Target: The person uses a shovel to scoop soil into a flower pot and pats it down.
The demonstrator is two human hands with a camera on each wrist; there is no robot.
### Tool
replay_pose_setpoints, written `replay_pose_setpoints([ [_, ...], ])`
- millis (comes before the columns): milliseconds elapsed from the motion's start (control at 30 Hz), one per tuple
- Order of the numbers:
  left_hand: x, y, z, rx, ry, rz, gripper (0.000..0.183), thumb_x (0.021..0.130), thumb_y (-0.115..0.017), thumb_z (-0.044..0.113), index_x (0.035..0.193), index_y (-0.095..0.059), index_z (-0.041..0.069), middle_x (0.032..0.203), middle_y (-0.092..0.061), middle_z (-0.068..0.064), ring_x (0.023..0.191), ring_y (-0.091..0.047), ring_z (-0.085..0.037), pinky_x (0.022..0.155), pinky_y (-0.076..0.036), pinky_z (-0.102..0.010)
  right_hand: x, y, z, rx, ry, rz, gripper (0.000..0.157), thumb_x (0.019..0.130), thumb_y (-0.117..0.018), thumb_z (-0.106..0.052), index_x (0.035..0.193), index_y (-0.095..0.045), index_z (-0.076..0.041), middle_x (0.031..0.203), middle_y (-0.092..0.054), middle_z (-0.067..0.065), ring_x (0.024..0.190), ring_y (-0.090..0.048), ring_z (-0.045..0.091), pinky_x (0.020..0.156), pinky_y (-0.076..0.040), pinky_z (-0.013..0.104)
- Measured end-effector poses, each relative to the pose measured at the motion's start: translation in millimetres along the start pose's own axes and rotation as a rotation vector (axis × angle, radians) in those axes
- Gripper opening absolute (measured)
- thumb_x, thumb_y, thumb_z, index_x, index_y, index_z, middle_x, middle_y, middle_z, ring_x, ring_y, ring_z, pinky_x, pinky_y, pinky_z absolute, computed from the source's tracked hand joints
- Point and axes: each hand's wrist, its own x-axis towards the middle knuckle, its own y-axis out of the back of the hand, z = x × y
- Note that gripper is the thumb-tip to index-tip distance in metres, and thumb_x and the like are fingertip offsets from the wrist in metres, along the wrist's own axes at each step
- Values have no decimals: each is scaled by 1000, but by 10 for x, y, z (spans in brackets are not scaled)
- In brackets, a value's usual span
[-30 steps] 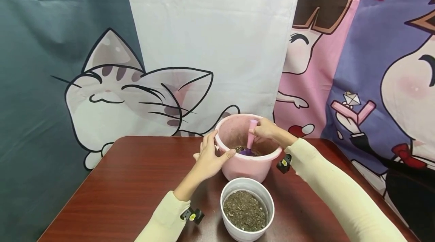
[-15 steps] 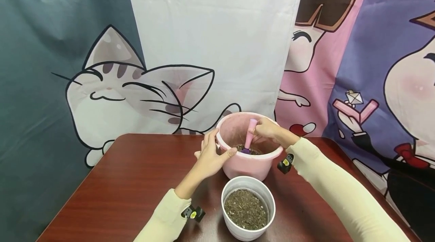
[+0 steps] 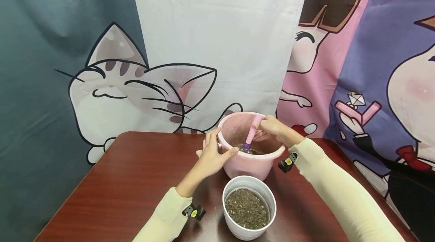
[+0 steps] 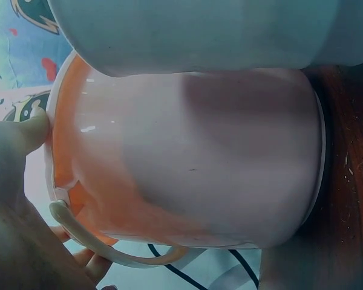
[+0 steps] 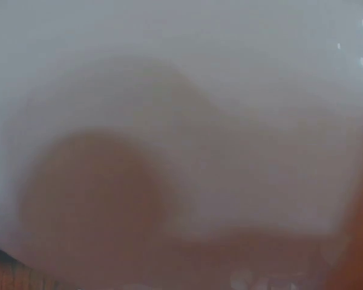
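My right hand [image 3: 272, 128] holds the pink handle of a small trowel [image 3: 254, 130] inside a pink bucket [image 3: 249, 164]. The trowel's purple blade is mostly sunk in the dark soil [image 3: 254, 151] at the bottom. On the bucket's left side my left hand [image 3: 212, 158] grips the rim, its thumb lying along the near edge. In the left wrist view, the fingers of my left hand [image 4: 24, 181] pass behind the bucket's side handle [image 4: 103, 244]. Bucket wall, blurred and very close, fills most of the right wrist view.
A white pot [image 3: 249, 230] filled with soil stands just in front of the bucket. Both are on a reddish-brown wooden table [image 3: 129, 189]. Behind the table hangs a cloth backdrop [image 3: 217, 19] printed with cartoon figures.
The trowel has sunk lower into the soil, then its handle has tilted to the right, with my right hand shifting slightly right. My left hand keeps its place on the rim.
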Motion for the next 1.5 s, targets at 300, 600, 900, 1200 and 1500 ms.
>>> replay_pose_setpoints([
  [300, -7, 4, -7, 0, 5, -2, 90, 84, -74, 52, 151, -31, 11, 150, -34, -10, 131, -37, -34, 90, -22, -62, -51, 117, -84, 59, 18, 28, 13, 93, -42, 5, 102, -49, 12, 73, -66, 17, 68, -71, 26, 82, -55, 47],
  [600, 1, -32, 3, 0, 10, 1, 93, 82, -74, 56, 152, -31, 12, 150, -35, -11, 132, -35, -33, 92, -20, -63, -187, 273, -107, 137, 37, 31, 10, 96, -42, 3, 99, -50, 9, 73, -68, 14, 68, -71, 24, 79, -57, 42],
  [900, 16, -68, 9, -31, 53, 52, 96, 77, -79, 57, 151, -35, 15, 149, -37, -12, 134, -37, -30, 95, -17, -61, -344, 446, -93, 277, 70, 83, 11, 102, -46, -2, 98, -52, 7, 76, -69, 12, 73, -72, 22, 82, -56, 40],
  [1200, -7, -125, -13, -53, 34, 95, 105, 77, -81, 52, 156, -25, 13, 146, -37, -15, 133, -37, -31, 96, -17, -59, -495, 535, 16, 422, 119, 106, 13, 102, -52, -7, 94, -59, 2, 80, -72, 14, 75, -74, 24, 78, -56, 36],
  [1500, -143, -100, 139, -54, -185, 178, 95, 75, -84, 44, 150, -36, 15, 149, -35, -7, 121, -36, -26, 90, -21, -52, -566, 562, 196, 577, 247, 102, 16, 100, -59, -9, 89, -68, -1, 83, -74, 16, 79, -74, 23, 76, -56, 33],
])
